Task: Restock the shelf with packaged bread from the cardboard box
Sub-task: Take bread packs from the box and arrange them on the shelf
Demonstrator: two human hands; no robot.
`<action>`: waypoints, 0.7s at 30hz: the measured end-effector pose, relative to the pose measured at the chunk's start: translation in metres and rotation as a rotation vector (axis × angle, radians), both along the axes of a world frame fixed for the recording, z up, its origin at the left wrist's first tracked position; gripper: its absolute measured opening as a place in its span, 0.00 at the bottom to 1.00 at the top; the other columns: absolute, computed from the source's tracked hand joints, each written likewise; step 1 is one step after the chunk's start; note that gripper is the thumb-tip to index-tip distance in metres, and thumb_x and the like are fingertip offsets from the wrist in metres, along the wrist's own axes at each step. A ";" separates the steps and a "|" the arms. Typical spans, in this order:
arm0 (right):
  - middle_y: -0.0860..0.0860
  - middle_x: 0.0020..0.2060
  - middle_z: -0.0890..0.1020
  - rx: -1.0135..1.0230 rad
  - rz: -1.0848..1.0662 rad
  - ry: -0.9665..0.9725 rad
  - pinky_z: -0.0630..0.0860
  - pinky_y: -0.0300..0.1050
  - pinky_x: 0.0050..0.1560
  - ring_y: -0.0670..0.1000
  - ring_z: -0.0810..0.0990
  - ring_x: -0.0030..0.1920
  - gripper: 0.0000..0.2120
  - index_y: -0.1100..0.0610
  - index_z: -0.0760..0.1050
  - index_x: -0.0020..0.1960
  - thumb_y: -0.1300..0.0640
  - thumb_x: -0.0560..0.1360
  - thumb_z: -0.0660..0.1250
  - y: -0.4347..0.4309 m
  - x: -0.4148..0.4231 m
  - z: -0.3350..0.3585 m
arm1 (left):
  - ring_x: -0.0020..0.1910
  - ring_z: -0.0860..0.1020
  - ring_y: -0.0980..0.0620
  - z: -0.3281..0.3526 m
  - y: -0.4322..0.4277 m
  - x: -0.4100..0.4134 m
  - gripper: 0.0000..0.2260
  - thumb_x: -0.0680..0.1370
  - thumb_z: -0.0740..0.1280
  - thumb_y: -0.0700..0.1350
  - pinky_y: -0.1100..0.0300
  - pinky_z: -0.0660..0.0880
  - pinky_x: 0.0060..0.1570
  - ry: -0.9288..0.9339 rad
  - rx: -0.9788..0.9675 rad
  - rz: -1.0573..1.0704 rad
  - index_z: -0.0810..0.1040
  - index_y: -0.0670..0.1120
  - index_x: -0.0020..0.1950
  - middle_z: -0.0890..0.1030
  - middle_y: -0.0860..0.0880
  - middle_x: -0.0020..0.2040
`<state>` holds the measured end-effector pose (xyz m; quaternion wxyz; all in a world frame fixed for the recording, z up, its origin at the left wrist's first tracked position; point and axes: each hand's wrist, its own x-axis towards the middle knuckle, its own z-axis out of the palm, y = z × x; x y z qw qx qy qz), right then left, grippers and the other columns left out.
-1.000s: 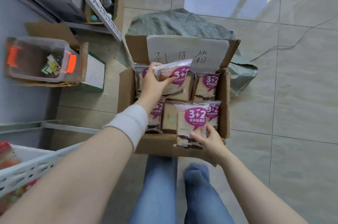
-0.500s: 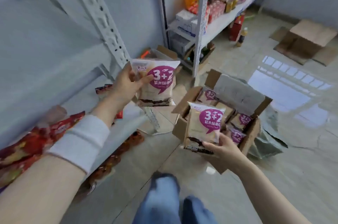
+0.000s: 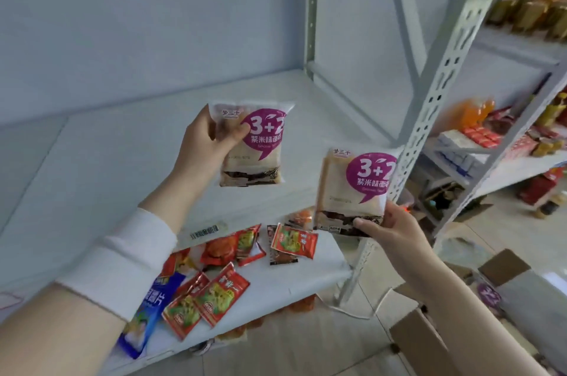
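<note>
left hand (image 3: 202, 145) fingers curled round first bread pack (image 3: 257, 158); right hand (image 3: 395, 227) pinches second bread pack (image 3: 346, 191). both over one shelf (image 3: 122, 161).

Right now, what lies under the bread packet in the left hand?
Only bare white shelf board shows around it; the bread packet in the left hand hides the patch beneath.

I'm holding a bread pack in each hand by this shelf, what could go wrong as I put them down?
The right hand pinches its bread pack only at the bottom edge, so it may flop or slip. That pack hangs near the perforated upright and might snag. Loose red sachets lie along the shelf front; bread set there could sit crooked or push them off.
</note>
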<state>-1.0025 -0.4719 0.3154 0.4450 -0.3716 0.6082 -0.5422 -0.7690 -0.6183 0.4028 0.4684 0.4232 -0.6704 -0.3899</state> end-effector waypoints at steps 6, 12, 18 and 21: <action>0.43 0.37 0.84 -0.055 -0.036 0.092 0.76 0.28 0.37 0.37 0.82 0.36 0.07 0.53 0.78 0.46 0.63 0.72 0.69 -0.116 -0.004 0.015 | 0.47 0.78 0.54 -0.016 -0.096 0.003 0.07 0.73 0.70 0.46 0.54 0.75 0.53 -0.001 -0.003 0.111 0.73 0.53 0.47 0.79 0.56 0.45; 0.51 0.44 0.83 -0.091 0.009 0.059 0.77 0.37 0.48 0.45 0.83 0.42 0.09 0.59 0.77 0.51 0.67 0.72 0.67 -0.282 -0.046 0.009 | 0.48 0.79 0.54 -0.035 -0.221 -0.030 0.08 0.73 0.71 0.46 0.56 0.76 0.52 0.014 -0.002 0.141 0.73 0.51 0.48 0.80 0.53 0.47; 0.48 0.42 0.82 -0.090 0.055 0.222 0.77 0.44 0.52 0.48 0.80 0.43 0.08 0.53 0.77 0.49 0.62 0.72 0.70 -0.446 -0.075 -0.006 | 0.47 0.77 0.53 -0.052 -0.351 -0.072 0.11 0.73 0.71 0.45 0.60 0.74 0.48 0.016 -0.016 0.210 0.71 0.47 0.51 0.78 0.52 0.46; 0.43 0.40 0.81 -0.114 0.061 0.287 0.76 0.31 0.43 0.42 0.79 0.41 0.08 0.52 0.76 0.51 0.59 0.72 0.70 -0.500 -0.080 -0.006 | 0.43 0.76 0.62 -0.062 -0.399 -0.084 0.14 0.73 0.71 0.45 0.73 0.73 0.40 0.073 -0.003 0.262 0.69 0.46 0.54 0.76 0.57 0.45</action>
